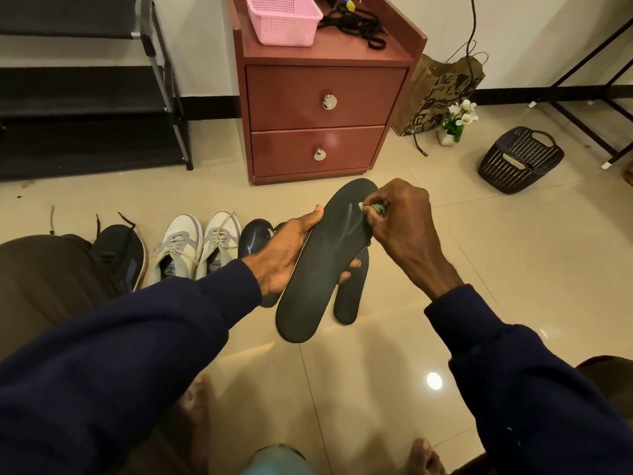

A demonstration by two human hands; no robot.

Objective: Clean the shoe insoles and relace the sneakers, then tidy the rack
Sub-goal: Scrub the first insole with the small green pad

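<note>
Above the floor (496, 275), your left hand (287, 250) grips the insole (317, 279), which looks light and bendy, round its middle while your right hand (402, 219) pinches a small cloth (373, 208).

A pink basket (284, 18) stands at the left edge of the two-drawer cabinet (318, 97) top. On the tiled floor (513, 252), right of the cabinet: paper bag (435, 94), potted white flowers (457, 121), dark basket (520, 159).

Floor (479, 269) carries 2 white sneakers (181, 241) (side by side).
</note>
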